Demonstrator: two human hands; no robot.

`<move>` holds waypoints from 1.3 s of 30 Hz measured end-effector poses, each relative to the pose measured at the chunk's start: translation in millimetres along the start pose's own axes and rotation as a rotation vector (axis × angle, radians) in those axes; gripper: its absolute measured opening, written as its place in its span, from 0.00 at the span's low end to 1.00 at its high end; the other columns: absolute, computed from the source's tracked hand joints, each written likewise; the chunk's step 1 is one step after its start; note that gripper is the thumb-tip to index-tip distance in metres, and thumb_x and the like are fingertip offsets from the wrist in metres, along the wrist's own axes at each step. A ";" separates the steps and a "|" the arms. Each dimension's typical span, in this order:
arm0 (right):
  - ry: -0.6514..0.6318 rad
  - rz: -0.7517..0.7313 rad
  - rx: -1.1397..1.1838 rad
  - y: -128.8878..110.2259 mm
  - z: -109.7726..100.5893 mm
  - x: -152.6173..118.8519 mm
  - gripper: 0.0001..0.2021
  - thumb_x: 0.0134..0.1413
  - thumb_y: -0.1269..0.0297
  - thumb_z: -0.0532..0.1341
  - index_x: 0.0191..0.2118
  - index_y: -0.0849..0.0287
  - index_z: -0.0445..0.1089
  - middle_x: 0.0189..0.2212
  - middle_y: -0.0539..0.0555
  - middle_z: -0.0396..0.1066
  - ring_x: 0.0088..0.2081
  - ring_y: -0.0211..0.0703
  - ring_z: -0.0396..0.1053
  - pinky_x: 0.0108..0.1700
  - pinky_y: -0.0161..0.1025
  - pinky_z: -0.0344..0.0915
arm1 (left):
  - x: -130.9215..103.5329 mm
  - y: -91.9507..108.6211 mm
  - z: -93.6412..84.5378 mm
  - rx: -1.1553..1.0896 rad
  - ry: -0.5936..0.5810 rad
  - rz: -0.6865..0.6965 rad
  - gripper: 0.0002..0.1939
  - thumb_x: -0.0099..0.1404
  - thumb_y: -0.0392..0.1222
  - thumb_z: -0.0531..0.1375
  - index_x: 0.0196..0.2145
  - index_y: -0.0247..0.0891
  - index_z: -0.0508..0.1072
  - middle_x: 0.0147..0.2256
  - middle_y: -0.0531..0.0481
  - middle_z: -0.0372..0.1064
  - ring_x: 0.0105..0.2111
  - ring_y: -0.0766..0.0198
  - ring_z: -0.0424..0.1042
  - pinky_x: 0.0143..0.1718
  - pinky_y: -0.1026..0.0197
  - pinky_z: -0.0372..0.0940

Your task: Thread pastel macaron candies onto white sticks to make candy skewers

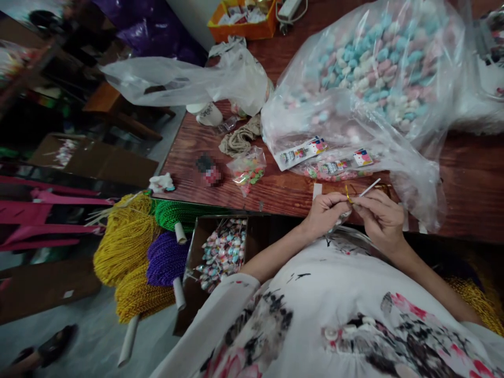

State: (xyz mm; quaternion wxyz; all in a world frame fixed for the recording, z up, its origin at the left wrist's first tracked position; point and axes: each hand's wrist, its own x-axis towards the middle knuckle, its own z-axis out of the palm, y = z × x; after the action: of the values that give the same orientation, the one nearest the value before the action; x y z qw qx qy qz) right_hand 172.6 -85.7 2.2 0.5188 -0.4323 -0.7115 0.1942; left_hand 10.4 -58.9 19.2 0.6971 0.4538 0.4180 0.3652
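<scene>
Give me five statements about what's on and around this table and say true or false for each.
1. The left hand and right hand are close together, with a gold strip between them. True.
2. The white stick lies inside the cardboard box. False: it shows at the right hand.
3. The big plastic bag holds pink, white and blue pieces. True.
4. The purple cord sits on the table. False: it is off the table, beside yellow cord.
5. The orange tray stands beyond the hands. True.

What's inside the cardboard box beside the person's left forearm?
The cardboard box holds a heap of small pastel pieces, some showing white sticks. The top layer covers whatever lies beneath, and the left sleeve hides the near right part.
</scene>
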 end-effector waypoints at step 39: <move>-0.586 0.387 0.417 24.9 -25.4 7.4 0.14 0.57 0.57 0.64 0.27 0.60 0.66 0.22 0.47 0.64 0.24 0.34 0.59 0.26 0.33 0.56 | 12.7 10.0 -15.5 0.264 -0.372 0.076 0.12 0.56 0.45 0.65 0.23 0.32 0.77 0.23 0.51 0.67 0.24 0.70 0.64 0.28 0.65 0.58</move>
State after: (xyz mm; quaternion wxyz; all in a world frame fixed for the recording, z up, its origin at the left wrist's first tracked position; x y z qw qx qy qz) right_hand 205.2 -70.2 -1.9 0.3245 -0.3700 -0.6801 0.5434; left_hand -0.3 -39.3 21.6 0.6825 0.6159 0.3091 0.2436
